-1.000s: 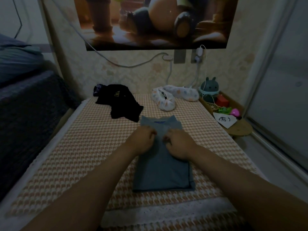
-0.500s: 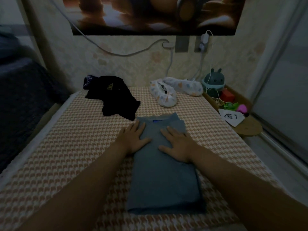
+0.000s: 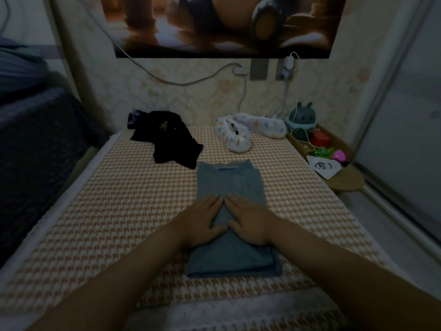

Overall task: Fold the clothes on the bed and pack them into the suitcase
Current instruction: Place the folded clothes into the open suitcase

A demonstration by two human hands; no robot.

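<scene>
Hands: the left hand (image 3: 202,225) and right hand (image 3: 250,223) lie flat, side by side, on the folded shirt (image 3: 231,185), with their fingertips nearly meeting.
Grip: neither hand holds anything. The fingers are straight and together, pressing down on the cloth.
Shirt: a blue-grey shirt folded into a long rectangle, midway across the bed (image 3: 107,199). Its collar end points to the far edge and its near edge stops short of the bed's front edge.
Open room: the checked cover shows on both sides of the shirt, out to the bed's left and right edges.
Black garment (image 3: 169,142): crumpled toward the far left corner. Its near hem is just beside the shirt's far left corner, and whether the two touch cannot be told.
Slippers (image 3: 238,137): a pale spotted pair at the far edge toward the right corner, well apart from the shirt.
Right edge: a wooden ledge (image 3: 346,182) with small toys runs alongside the bed.
Left edge: a dark blanket (image 3: 35,139) rises beside the bed.
</scene>
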